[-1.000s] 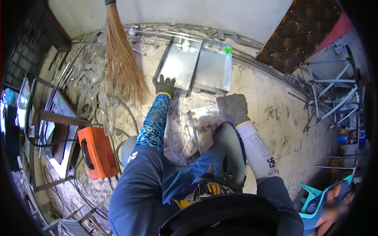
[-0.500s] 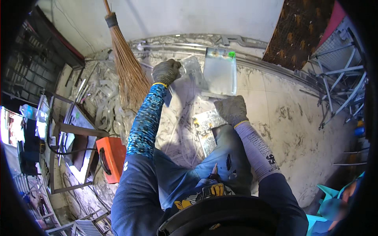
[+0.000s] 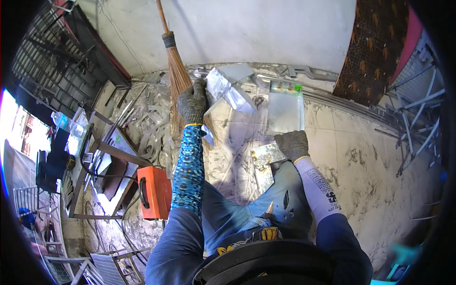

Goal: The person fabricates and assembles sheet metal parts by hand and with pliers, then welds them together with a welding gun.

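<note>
We see the shiny metal tray (image 3: 220, 87) raised and tilted in front of the wall (image 3: 266, 33), beside the person's left hand (image 3: 192, 103). A second ago it lay flat next to the second tray (image 3: 285, 113); now that one rests alone on the floor (image 3: 351, 161), so we judge the pair separated and only one being handled. The left arm reaches forward, its gloved fingers seemingly closed on the tray's near edge, though we cannot see the fingertips. The right hand (image 3: 292, 145) sits low, knuckles up, at the bent sheet piece (image 3: 267, 155); we cannot tell whether it pinches it. Behind the left hand, we find the broom (image 3: 174, 66).
</note>
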Tool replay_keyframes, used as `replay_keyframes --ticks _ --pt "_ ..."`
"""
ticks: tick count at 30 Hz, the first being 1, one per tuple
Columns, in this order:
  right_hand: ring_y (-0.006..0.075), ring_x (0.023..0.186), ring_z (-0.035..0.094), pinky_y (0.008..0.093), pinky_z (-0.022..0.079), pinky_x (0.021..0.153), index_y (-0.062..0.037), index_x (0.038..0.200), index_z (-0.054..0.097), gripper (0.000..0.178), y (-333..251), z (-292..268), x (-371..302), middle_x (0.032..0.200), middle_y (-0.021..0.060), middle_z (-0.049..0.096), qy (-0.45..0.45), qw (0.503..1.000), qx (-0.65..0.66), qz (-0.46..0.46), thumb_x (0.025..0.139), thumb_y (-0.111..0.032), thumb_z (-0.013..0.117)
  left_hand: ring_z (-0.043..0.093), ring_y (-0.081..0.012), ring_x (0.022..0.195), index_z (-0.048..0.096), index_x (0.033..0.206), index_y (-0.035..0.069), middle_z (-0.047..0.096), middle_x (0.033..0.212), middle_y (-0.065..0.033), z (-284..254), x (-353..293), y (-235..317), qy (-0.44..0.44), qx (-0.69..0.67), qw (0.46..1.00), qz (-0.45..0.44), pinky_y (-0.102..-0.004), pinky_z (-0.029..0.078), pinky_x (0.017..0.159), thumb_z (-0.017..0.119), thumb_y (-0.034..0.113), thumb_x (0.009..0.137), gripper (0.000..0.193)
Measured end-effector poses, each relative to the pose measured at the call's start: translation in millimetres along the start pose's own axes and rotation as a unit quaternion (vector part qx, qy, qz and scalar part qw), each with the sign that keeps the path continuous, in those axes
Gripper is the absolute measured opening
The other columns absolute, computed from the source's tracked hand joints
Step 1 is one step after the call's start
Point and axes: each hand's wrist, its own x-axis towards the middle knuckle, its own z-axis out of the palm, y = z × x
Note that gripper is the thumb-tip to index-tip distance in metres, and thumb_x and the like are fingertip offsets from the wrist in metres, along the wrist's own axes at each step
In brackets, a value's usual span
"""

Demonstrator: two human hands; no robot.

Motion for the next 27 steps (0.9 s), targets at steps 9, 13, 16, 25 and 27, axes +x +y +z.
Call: replay_keyframes --ticks 9,13,16,25,27 --pt "0.0334 0.08 0.071 0.0506 0.047 0.068 -0.0182 0.089 0.074 0.039 -8 -2 -3 0.086 0.0124 0.074 0.022 1.0 0.0 -0.018 0.097 -0.035 0.039 0.039 -0.013 0.049 0.057 0.063 0.001 0.045 0.05 -0.0049 -60 7 1 0.231 -0.17 0.943 0.169 -0.038 0.03 0.046 0.051 0.031 0.104 0.051" --pt "0.0335 0.092 0.07 0.051 0.047 0.084 -0.0059 0.092 0.075 0.058 -1 -2 -8 0.093 0.0145 0.074 -0.012 1.0 0.028 -0.006 0.099 -0.044 0.032 0.03 -0.0161 0.05 0.05 0.061 0.002 0.035 0.049 -0.006 -79 -1 18 0.246 -0.242 0.926 0.152 -0.0382 0.027 0.048 0.05 0.025 0.106 0.051" --pt "0.034 0.091 0.07 0.0516 0.046 0.084 -0.0064 0.086 0.075 0.058 1 9 -2 0.088 0.0149 0.074 0.005 0.999 0.026 0.025 0.099 -0.045 0.033 0.048 -0.0203 0.061 0.061 0.085 0.001 0.055 0.067 -0.0122 -84 -6 6 0.26 -0.203 0.933 0.145 -0.0414 0.033 0.053 0.057 0.02 0.101 0.025" --pt "0.0316 0.081 0.073 0.0495 0.052 0.066 -0.0188 0.096 0.072 0.031 -5 5 4 0.089 0.0102 0.074 0.011 0.998 -0.047 -0.028 0.096 -0.03 0.044 0.066 -0.0303 0.097 0.054 0.133 -0.005 0.068 0.11 -0.0164 -60 43 -177 0.231 -0.56 0.788 0.107 -0.0428 0.053 0.087 0.056 0.013 0.097 0.04" --pt "0.0311 0.081 0.073 0.0491 0.052 0.066 -0.0195 0.097 0.072 0.03 -1 7 2 0.089 0.0097 0.074 0.0 0.999 -0.048 -0.01 0.096 -0.03 0.044 0.065 -0.0302 0.098 0.054 0.134 -0.005 0.068 0.112 -0.0161 -51 37 -165 0.22 -0.582 0.774 0.117 -0.0426 0.053 0.088 0.055 0.013 0.098 0.04"
